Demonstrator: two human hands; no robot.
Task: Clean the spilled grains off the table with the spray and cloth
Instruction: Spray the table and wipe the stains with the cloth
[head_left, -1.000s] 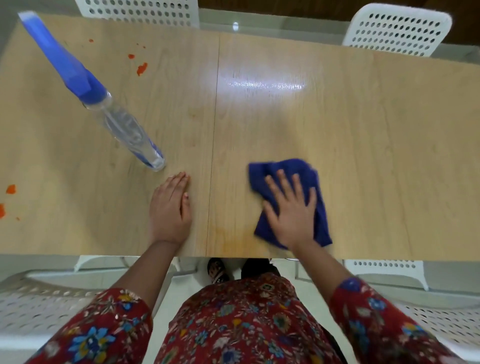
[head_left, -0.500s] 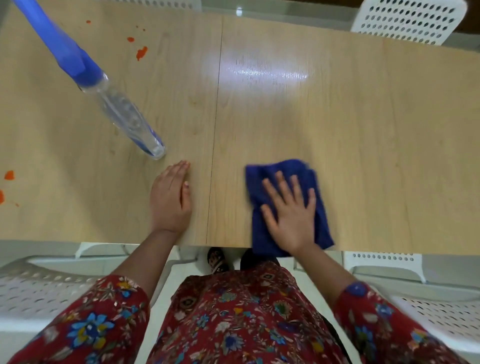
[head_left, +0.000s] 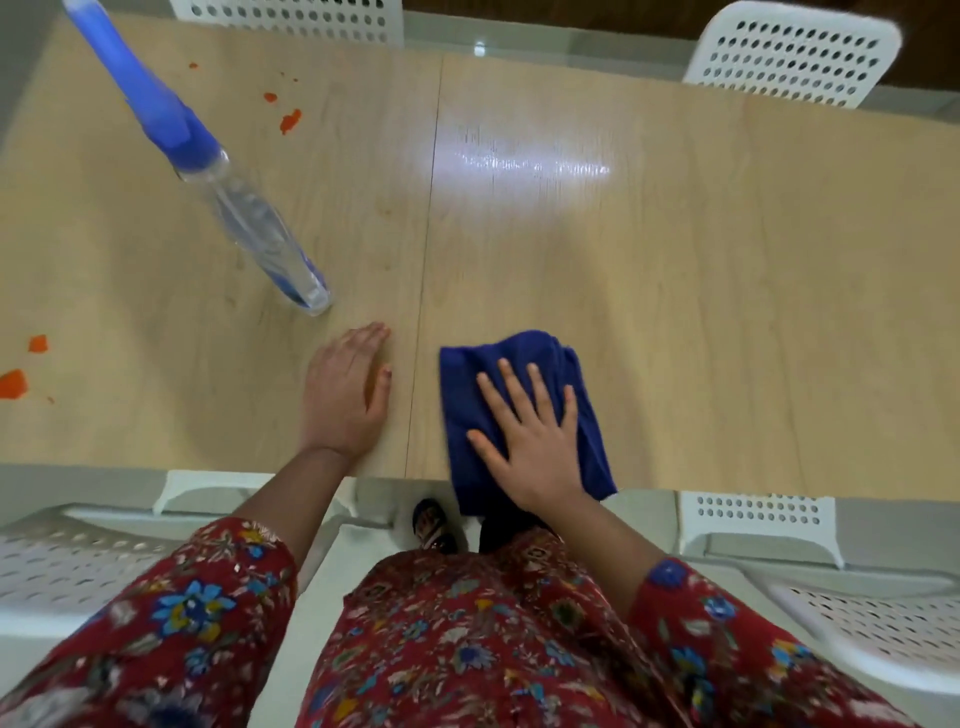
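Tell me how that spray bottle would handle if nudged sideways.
The spray bottle stands tall on a narrow base, so it probably tips easily. Its clear body looks smooth, likely slippery. Once down, its round shape may roll.

Your right grip (head_left: 535, 452) lies flat, fingers spread, on the blue cloth (head_left: 462, 405) overhanging the near tabletop (head_left: 675, 312) edge, your left grip (head_left: 345, 400) flat beside it, spray bottle (head_left: 254, 223) beyond, orange grains (head_left: 290, 120) scattered leftward.

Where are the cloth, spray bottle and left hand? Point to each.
cloth (head_left: 530, 347), head view, upper fold of fabric.
spray bottle (head_left: 258, 234), head view, clear body.
left hand (head_left: 345, 400), head view, back of hand.
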